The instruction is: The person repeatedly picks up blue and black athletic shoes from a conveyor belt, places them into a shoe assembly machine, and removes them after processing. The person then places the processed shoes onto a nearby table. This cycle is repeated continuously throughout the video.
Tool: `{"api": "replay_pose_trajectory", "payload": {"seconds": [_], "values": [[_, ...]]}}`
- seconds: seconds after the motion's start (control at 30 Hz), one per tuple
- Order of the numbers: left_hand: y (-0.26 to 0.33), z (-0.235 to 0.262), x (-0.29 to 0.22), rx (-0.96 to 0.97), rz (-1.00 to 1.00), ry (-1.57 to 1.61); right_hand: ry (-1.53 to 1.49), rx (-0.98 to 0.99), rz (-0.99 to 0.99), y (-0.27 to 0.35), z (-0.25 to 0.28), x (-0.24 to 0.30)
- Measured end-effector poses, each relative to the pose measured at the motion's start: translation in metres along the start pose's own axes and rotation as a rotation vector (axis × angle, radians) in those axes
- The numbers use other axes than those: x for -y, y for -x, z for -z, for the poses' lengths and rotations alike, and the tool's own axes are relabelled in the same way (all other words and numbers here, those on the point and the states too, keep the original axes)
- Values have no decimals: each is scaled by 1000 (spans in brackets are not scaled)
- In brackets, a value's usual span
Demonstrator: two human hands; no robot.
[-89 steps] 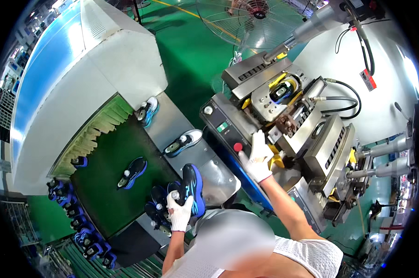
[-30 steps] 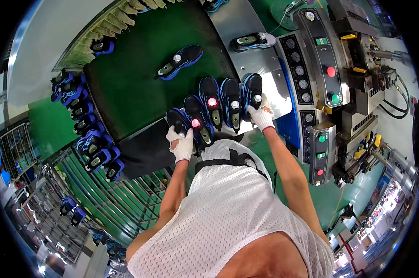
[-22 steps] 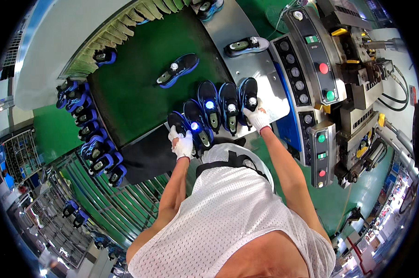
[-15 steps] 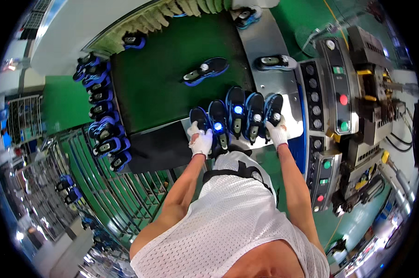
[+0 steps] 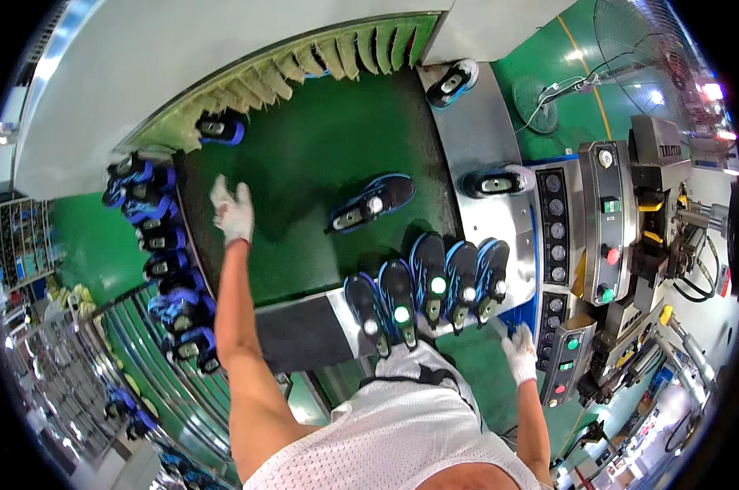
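Open green belt (image 5: 304,237) lies all around the left hand (image 5: 232,211), which is stretched far out over its left part, white-gloved, fingers spread, holding nothing. Ahead of it, at the fringe of yellow-green flaps, sits a blue shoe (image 5: 220,130); to its right, well apart, a dark blue sneaker (image 5: 371,202) lies tilted on the matte rubber. Five blue sneakers (image 5: 426,290) stand side by side on the smooth steel tabletop (image 5: 475,147) edge nearer the body. The right hand (image 5: 520,354), also gloved, hangs low beside the control panel (image 5: 567,245), fingers seemingly curled loosely, empty.
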State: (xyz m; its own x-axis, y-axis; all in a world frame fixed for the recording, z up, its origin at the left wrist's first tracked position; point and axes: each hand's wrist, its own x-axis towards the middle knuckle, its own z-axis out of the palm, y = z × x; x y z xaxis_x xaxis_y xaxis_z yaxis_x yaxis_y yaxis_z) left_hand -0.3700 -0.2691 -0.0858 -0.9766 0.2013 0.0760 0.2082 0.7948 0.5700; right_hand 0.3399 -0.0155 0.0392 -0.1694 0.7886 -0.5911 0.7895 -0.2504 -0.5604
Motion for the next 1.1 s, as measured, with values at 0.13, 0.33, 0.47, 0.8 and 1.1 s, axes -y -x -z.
{"api": "replay_pose_trajectory", "payload": {"seconds": [0.13, 0.33, 0.47, 0.8, 1.1], "values": [[-151, -3, -3, -90, -232, -188, 526, -85, -152, 62, 29, -34], [-250, -39, 88, 48, -15, -403, 600, -40, -565, 107, 33, -20], [-198, -40, 76, -139, -240, -312, 467, -21, -595, 128, 12, -59], [-37, -2, -15, 39, -228, -3, 457, 171, -21, 25, -48, 56], [111, 89, -295, 311, -726, 306, -72, 186, 583, 34, -83, 219]]}}
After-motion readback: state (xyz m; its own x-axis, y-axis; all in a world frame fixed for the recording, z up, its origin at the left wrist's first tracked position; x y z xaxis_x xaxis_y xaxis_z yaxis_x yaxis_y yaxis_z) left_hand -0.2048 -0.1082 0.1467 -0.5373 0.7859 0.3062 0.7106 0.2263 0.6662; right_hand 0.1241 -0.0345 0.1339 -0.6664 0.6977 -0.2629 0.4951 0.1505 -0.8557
